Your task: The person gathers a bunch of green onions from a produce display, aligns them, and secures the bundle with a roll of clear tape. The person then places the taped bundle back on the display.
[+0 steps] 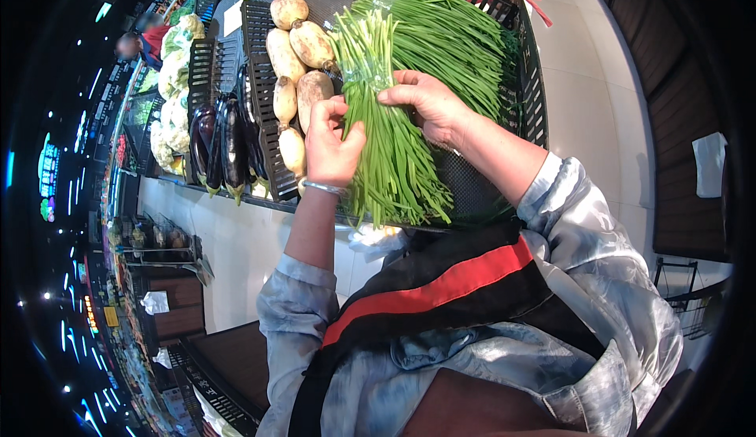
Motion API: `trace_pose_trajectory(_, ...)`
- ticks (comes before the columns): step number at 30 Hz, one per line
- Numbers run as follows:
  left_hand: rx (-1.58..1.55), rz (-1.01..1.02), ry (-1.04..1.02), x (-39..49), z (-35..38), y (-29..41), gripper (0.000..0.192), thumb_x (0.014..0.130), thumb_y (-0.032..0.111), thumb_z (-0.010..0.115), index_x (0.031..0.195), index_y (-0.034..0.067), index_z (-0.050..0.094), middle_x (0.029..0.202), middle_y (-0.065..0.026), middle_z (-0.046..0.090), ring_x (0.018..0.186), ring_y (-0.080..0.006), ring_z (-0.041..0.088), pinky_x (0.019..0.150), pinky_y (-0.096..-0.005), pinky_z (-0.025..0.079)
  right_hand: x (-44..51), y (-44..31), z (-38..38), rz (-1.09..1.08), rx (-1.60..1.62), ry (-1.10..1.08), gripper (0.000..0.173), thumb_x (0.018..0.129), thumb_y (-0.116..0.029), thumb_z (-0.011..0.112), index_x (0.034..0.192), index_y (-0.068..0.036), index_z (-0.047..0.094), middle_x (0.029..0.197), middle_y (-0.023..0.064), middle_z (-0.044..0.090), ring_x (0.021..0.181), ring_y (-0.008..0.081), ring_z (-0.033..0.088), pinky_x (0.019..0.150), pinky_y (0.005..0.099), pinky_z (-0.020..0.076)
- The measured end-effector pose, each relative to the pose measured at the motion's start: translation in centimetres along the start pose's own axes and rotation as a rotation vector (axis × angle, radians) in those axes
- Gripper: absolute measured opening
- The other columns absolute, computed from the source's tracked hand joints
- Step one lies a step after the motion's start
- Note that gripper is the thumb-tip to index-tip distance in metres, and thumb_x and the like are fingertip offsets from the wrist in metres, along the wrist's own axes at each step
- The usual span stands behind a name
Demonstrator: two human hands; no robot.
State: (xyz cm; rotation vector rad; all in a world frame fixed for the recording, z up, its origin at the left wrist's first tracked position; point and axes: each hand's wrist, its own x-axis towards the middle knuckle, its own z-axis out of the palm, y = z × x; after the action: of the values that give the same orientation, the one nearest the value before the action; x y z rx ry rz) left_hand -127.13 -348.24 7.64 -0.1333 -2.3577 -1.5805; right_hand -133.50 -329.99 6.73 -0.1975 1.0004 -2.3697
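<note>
A bunch of green garlic chives (pixel 393 153), bound with clear tape (pixel 366 75) near its pale stem ends, lies before me with its leaf tips towards my body. Around the bunch's left side, just below the tape, curl the fingers of my left hand (pixel 335 142), with a bracelet on the wrist. My right hand (pixel 428 103) holds the right side, its thumb at the tape's edge and some fingers hidden beneath. Behind and to the right, more chives (pixel 449 41) lie in a black plastic crate (pixel 534 94).
Lotus roots (pixel 313 44) lie left of the bunch, beside a black slatted crate wall (pixel 263 82). Farther left are eggplants (pixel 231 147) and cauliflowers (pixel 174 106). A red ribbon (pixel 528 0) is tied at the crate's far right corner. People (pixel 147 41) stand in the far left background.
</note>
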Motion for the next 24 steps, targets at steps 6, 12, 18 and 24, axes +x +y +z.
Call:
trace_pose_trajectory(6,-0.080,0.033,-0.040,0.2,-0.9,-0.1,0.043,0.083,0.000,0.069,0.121,0.001,0.048,0.135,-0.0176,0.045,0.113,-0.0192,0.054,0.089,-0.0295,0.051,0.2,-0.4,-0.6,0.000,0.127,0.004,0.023,0.083,-0.010,0.069,0.101,0.003,0.064,0.099,0.0128,0.067,0.095,0.0231,0.064,0.090,0.0396,0.0517)
trace_pose_trajectory(12,-0.143,-0.016,-0.079,1.1,0.0,-1.2,0.075,0.082,0.013,0.075,0.142,0.002,0.031,0.131,-0.0188,0.050,0.112,-0.0247,0.058,0.090,-0.0357,0.052,0.3,-0.8,-0.4,-0.075,0.001,-0.034,0.049,0.084,-0.020,0.072,0.124,0.003,0.055,0.103,0.0103,0.065,0.093,0.0182,0.061,0.087,0.0340,0.0490)
trace_pose_trajectory(18,-0.886,-0.379,-0.078,0.2,-0.8,-2.8,0.051,0.088,0.003,0.051,0.138,0.002,0.040,0.126,-0.0131,0.057,0.108,-0.0271,0.061,0.090,-0.0423,0.054,0.4,-2.7,-1.3,-0.159,-0.181,0.026,0.044,0.085,-0.021,0.072,0.124,-0.006,0.056,0.103,0.0019,0.066,0.088,0.0099,0.061,0.083,0.0272,0.0478)
trace_pose_trajectory(24,-0.989,-0.308,-0.211,-0.3,0.1,-2.3,0.056,0.085,0.008,0.051,0.139,-0.001,0.040,0.129,-0.0150,0.056,0.114,-0.0268,0.058,0.098,-0.0403,0.048,0.7,-2.7,-1.6,0.017,-0.124,0.066,0.047,0.083,-0.032,0.076,0.120,-0.009,0.059,0.102,-0.0001,0.064,0.092,0.0109,0.057,0.088,0.0304,0.0451)
